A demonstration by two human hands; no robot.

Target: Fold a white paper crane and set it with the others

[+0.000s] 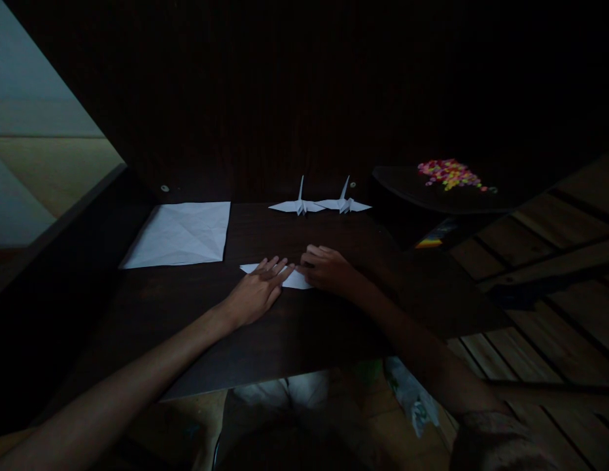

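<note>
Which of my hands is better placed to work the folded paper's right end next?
Probably your right hand: it's at that end of the folded paper, while your left hand lies across the left part.

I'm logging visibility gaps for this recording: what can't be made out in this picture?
All in the head view:
- Full outline of the folded paper: covered by the left hand and right hand.
- Whether the right hand pinches it: its own curl hides the contact.
- Pieces in the colourful pile: too small and dim to identify.
- Rest of the left arm: cut off at bottom left.
</note>
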